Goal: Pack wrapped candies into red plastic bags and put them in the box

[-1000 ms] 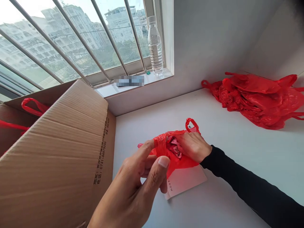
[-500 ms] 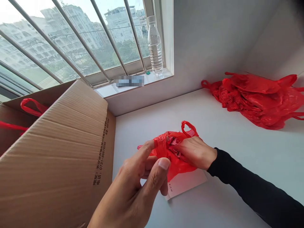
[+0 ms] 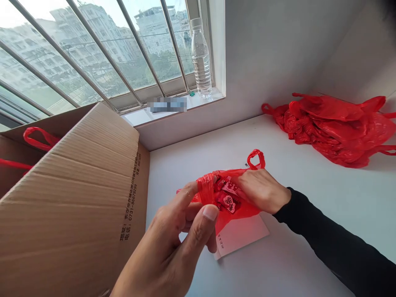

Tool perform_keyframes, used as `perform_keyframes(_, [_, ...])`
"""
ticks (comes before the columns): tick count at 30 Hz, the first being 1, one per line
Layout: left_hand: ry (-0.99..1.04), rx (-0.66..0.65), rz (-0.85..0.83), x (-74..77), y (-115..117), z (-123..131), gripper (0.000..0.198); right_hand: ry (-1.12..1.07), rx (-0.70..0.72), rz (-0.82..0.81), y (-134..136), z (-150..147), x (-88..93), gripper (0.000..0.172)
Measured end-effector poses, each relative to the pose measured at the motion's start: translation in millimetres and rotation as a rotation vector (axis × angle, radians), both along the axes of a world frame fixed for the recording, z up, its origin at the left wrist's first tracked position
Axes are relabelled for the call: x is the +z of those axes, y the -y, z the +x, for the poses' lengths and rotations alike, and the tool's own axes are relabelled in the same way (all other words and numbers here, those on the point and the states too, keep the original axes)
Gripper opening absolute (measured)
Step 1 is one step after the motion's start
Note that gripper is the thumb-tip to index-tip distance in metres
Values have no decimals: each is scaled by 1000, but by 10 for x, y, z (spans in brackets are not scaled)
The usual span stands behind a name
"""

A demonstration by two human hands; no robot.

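Several wrapped packets (image 3: 229, 203) already lie inside the red plastic bag (image 3: 244, 210), which sits on the white table (image 3: 192, 152), partly covering a pale pink card (image 3: 244, 235). The bag's mouth gapes and nothing is tied, so by the look of it the bag is neither finished nor closed; how many packets it holds cannot be told. To the left, red handle loops (image 3: 46, 134) show in the cardboard box (image 3: 77, 198), their bags mostly hidden, while a heap of red bags (image 3: 337, 128) lies at the far right of the table. The left hand (image 3: 176, 239) comes up from below, its index finger hooked under the bag's gathered edge and its thumb standing clear — a hook rather than a pinch. The right hand (image 3: 262, 190) reaches in from the right, black sleeve (image 3: 321, 231) stretched behind it, back of the hand uppermost and fingers down in the bag — whether they grip a packet is hidden. The two hands stand apart, at opposite sides of the opening.
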State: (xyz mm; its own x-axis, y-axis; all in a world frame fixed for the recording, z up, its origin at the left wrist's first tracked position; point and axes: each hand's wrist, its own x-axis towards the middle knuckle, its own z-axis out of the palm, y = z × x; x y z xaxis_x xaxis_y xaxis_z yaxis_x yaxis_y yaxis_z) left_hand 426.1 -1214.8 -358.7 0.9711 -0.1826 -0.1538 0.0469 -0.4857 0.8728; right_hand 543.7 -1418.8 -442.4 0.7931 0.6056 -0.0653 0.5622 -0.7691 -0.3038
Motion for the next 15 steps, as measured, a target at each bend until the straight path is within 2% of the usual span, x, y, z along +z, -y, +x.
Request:
perform_keyframes(4, [35, 8, 13, 25, 44, 29, 39, -36, 112, -91, 114, 32, 57, 17])
perform_keyframes(9, [62, 33, 39, 14, -17, 15, 45, 129, 7, -97, 243, 52, 50, 16])
perform_keyframes(13, [121, 21, 16, -25, -58, 7, 50, 22, 68, -162, 166, 49, 16, 16])
perform_keyframes(15, [179, 23, 14, -4, -31, 29, 42, 28, 108, -137, 157, 30, 58, 16])
